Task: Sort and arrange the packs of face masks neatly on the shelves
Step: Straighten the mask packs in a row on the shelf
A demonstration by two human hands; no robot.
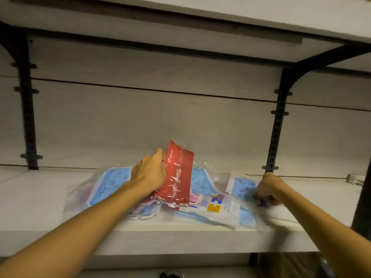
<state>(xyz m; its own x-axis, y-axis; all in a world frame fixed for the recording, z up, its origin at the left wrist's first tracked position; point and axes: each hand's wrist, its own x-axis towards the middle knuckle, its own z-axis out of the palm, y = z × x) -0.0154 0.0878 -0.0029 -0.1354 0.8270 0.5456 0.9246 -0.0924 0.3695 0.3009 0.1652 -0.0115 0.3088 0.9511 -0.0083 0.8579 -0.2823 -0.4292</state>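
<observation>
Spanning the view, a pale grey wooden shelf (40,197) is carried on black slotted metal uprights (278,125) against a matching panelled wall. A red crinkled plastic mask pack (176,177) is held tilted by the left hand (149,173) above piled clear packs of blue masks (112,183); one such blue-printed pack (244,187) is gripped by the right hand (268,187).
</observation>
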